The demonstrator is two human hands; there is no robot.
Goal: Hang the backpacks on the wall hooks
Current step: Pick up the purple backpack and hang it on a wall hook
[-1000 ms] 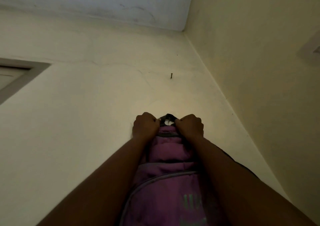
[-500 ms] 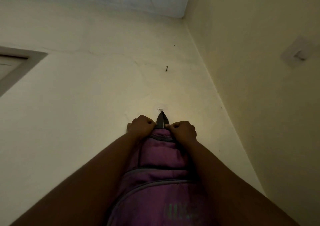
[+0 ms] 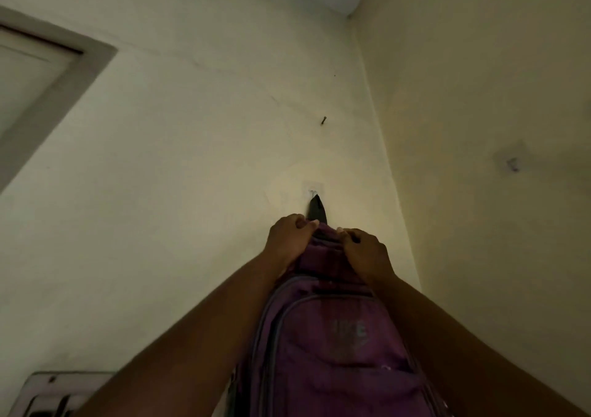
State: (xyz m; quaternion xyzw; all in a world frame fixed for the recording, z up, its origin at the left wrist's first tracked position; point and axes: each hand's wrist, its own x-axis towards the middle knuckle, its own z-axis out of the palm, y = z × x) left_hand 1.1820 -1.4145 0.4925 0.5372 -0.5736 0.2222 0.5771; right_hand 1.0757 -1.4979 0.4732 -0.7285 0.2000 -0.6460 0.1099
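wall hook (image 3: 312, 191): a small clear stick-on plate on the cream wall (image 3: 179, 167) in front; all places below are given from it.
purple backpack (image 3: 332, 346): directly below the wall hook, held flat against the wall, with its front pocket toward the camera.
carry loop (image 3: 317, 210): black and pulled up into a point. Its tip touches the wall hook and it seems to sit over it, but in this dim light I cannot be sure.
left hand (image 3: 289, 240): just below the wall hook, a little to the left. The fingers are curled round the top edge of the purple backpack and grasp the fabric.
right hand (image 3: 366, 253): just below the wall hook, a little to the right. The fingers are clenched on the same top edge, opposite the left hand.
nail (image 3: 323, 121): above the wall hook and apart from it, sticking out of the same wall.
second hook (image 3: 511, 163): on the side wall, to the right of the wall hook and slightly higher, well apart.
door frame (image 3: 64, 74): grey, far to the left of the wall hook and above it.
grey wall plate (image 3: 54, 391): far below and left of the wall hook, partly behind the left forearm.
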